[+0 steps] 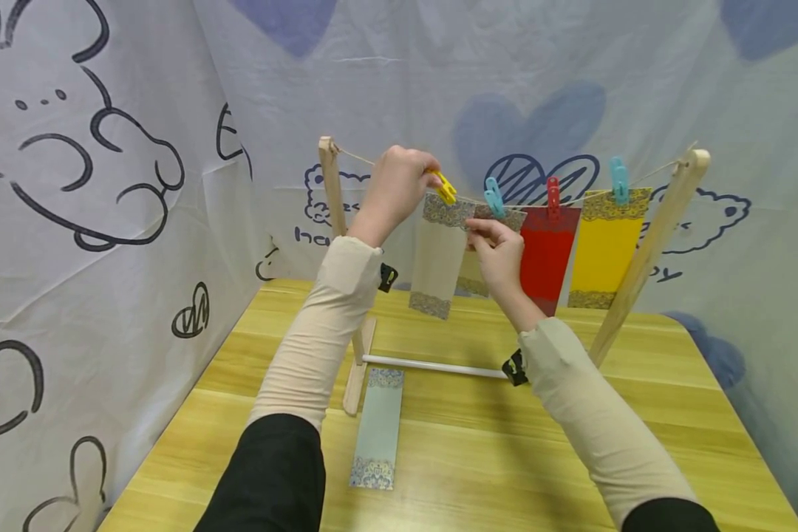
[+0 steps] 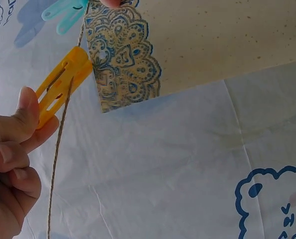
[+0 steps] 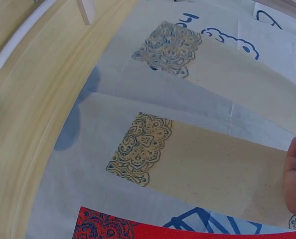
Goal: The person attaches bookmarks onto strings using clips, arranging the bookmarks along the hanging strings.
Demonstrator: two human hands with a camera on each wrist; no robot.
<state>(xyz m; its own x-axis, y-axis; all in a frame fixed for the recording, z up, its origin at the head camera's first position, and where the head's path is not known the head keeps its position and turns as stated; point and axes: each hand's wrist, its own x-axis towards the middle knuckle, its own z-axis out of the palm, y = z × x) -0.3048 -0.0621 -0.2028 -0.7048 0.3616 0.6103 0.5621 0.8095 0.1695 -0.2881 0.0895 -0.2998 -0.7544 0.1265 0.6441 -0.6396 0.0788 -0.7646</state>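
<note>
My left hand (image 1: 399,185) pinches a yellow clothespin (image 2: 66,84) between thumb and fingers; its tip is right at the upper edge of a cream paper strip and overlaps the string (image 2: 58,159). The strip (image 1: 437,258) has ornate bands at both ends and hangs down from my right hand (image 1: 496,251), which pinches its upper right edge. Behind that hand, a second beige strip (image 3: 222,172) hangs from the string under a blue clothespin (image 1: 494,197). In the right wrist view, only part of the right hand shows at the right edge.
Farther right hang a red strip (image 1: 550,247) under a red clothespin (image 1: 553,198) and a yellow strip (image 1: 605,251) under another blue clothespin (image 1: 619,181). Wooden posts (image 1: 652,251) hold the string. A pale strip (image 1: 378,428) lies on the wooden table (image 1: 465,443), near a white crossbar (image 1: 432,365).
</note>
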